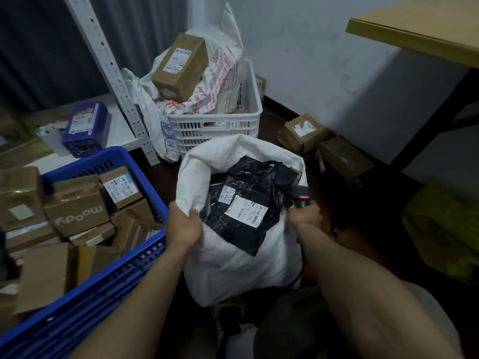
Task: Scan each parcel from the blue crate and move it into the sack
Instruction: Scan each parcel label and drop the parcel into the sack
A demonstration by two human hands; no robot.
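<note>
Black plastic-wrapped parcel (pixel 246 203) lies in the sack (pixel 233 270) between the hands, left hand (pixel 185 224) gripping its rim, right hand (pixel 305 215) clasping the scanner (pixel 302 196); this drop seems done, so next the left should let go and reach the blue crate (pixel 114 154) beside it.

The print on the label (pixel 245 209) of the black parcel (pixel 248 182) is too small for me to read. That parcel covers whatever lies deeper in the sack (pixel 233 270). My right hand (pixel 304 216) hides most of the scanner (pixel 302 196). The blue crate (pixel 124 268) runs off the left and bottom edges.
</note>
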